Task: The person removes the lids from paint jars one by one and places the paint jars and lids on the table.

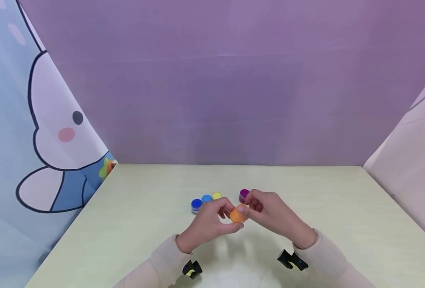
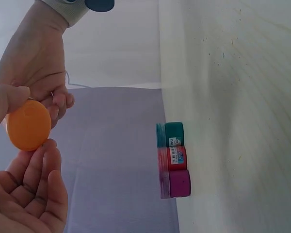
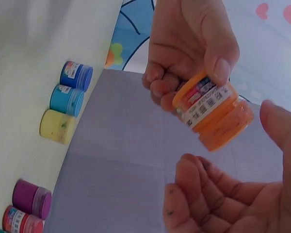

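An orange paint jar (image 1: 237, 216) is held tilted above the table, between both hands. My left hand (image 1: 209, 223) pinches it with thumb and fingers. The right wrist view shows the jar's (image 3: 203, 99) white label and its see-through orange end pointing toward my right hand. Close beside that end, my right hand (image 1: 271, 210) has thumb and fingers spread, with a small gap to the jar in the right wrist view. The left wrist view shows the jar's round orange end (image 2: 29, 127) face-on. Dark specks mark my right fingertips (image 3: 170, 201).
Left of centre on the table stand a dark blue jar (image 1: 196, 205), a light blue jar (image 3: 66, 100) and a yellow jar (image 3: 57, 126). A purple jar (image 2: 178, 183), a red jar (image 2: 176, 158) and a green jar (image 2: 173, 134) stand in a row farther right. A purple backdrop (image 1: 234, 100) rises behind.
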`<state>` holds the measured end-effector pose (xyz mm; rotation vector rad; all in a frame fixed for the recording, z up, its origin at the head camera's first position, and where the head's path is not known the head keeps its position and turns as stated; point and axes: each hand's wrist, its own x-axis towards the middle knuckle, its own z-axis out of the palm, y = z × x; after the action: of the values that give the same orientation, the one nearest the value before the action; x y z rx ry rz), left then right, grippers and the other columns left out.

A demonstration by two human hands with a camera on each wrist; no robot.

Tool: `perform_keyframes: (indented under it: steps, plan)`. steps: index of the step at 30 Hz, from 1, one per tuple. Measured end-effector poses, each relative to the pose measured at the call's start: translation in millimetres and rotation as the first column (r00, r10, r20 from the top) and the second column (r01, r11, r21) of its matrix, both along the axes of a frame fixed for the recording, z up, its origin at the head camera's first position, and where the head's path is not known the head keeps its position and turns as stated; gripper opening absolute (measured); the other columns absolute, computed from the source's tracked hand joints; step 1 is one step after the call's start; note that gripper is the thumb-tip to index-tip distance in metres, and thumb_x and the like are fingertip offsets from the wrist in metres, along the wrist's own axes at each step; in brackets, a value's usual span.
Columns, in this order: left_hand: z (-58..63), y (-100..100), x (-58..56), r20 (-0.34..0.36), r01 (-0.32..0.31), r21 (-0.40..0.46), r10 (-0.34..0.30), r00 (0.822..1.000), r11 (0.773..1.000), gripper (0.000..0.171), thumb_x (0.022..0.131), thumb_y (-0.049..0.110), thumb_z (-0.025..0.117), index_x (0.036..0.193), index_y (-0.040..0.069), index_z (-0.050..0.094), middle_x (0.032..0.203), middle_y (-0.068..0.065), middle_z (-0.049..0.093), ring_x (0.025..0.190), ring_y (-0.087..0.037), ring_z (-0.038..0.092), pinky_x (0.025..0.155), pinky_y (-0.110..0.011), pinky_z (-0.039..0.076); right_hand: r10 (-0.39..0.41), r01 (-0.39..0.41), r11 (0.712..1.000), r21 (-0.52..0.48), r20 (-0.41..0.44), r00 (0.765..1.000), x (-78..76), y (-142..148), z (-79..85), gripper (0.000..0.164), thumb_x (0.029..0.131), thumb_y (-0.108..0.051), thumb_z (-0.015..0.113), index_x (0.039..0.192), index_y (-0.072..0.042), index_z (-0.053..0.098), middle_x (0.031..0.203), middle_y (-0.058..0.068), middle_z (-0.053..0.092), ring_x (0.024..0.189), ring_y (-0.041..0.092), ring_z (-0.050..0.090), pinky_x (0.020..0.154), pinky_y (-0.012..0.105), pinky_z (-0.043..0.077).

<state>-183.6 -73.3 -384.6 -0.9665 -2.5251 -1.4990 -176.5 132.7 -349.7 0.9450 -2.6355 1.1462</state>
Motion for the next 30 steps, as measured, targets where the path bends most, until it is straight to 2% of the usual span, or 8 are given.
perform_keyframes:
  steps: [6,12,16,21,27,30]
  plan:
    - [-0.3,0,0.2,0.008,-0.005,-0.018,0.005,1.0,1.0,0.024,0.074,0.025,0.081,0.087,0.016,0.061,0.083,0.013,0.064,0.075,-0.005,0.055,0.07,-0.033,0.052,-0.04,0.04,0.999,0.006,0.023,0.999,2.7,-5,-1.2,0.024,0.089,-0.032,0.065,0.079,-0.012,0.055,0.065,-0.009,0.051,0.057,0.002,0.044,0.051,0.02,0.042]
    - [-0.6,0,0.1,0.011,-0.003,-0.026,0.003,1.0,1.0,0.025,0.074,0.026,0.081,0.088,0.016,0.062,0.083,0.012,0.064,0.076,-0.005,0.056,0.071,-0.033,0.053,-0.01,0.01,1.0,-0.008,0.008,1.0,1.1,-6,-2.2,0.019,0.088,-0.026,0.067,0.081,-0.012,0.057,0.068,-0.009,0.053,0.058,0.002,0.047,0.053,0.02,0.045]
    - [-1.4,0,0.0,0.018,0.003,-0.023,-0.003,1.0,1.0,0.025,0.074,0.025,0.081,0.088,0.016,0.062,0.082,0.012,0.064,0.077,-0.009,0.058,0.071,-0.034,0.053,0.04,-0.04,0.999,-0.023,0.007,0.999,0.4,-4,-2.4,0.017,0.088,-0.025,0.067,0.082,-0.012,0.059,0.071,-0.009,0.055,0.061,0.002,0.049,0.056,0.021,0.047]
    - [-1.9,0,-1.2,0.022,0.002,-0.017,-0.002,1.0,1.0,0.024,0.074,0.024,0.081,0.087,0.016,0.062,0.082,0.012,0.064,0.077,-0.012,0.059,0.07,-0.028,0.052,0.131,-0.134,0.99,-0.039,-0.06,0.99,-3.4,1,-3.5,0.013,0.086,-0.021,0.069,0.089,-0.011,0.061,0.077,-0.009,0.059,0.069,0.003,0.054,0.064,0.023,0.05]
    - [-2.3,0,-3.5,0.051,-0.005,-0.012,0.006,0.999,1.0,0.024,0.074,0.024,0.08,0.088,0.015,0.062,0.082,0.01,0.064,0.079,-0.017,0.061,0.07,-0.03,0.052,0.242,-0.252,0.967,-0.044,-0.163,0.956,-9.7,8,-6.1,0.021,0.083,-0.013,0.071,0.101,-0.008,0.062,0.09,-0.004,0.063,0.081,0.008,0.061,0.073,0.027,0.054]
    - [-2.2,0,-4.2,0.069,-0.005,-0.006,0.005,0.998,1.0,0.025,0.075,0.023,0.08,0.089,0.014,0.062,0.083,0.01,0.064,0.079,-0.016,0.06,0.071,-0.03,0.052,0.295,-0.31,0.95,-0.046,-0.201,0.934,-12.0,10,-6.7,0.028,0.082,-0.008,0.071,0.107,-0.007,0.06,0.097,-0.002,0.063,0.089,0.012,0.061,0.081,0.031,0.053]
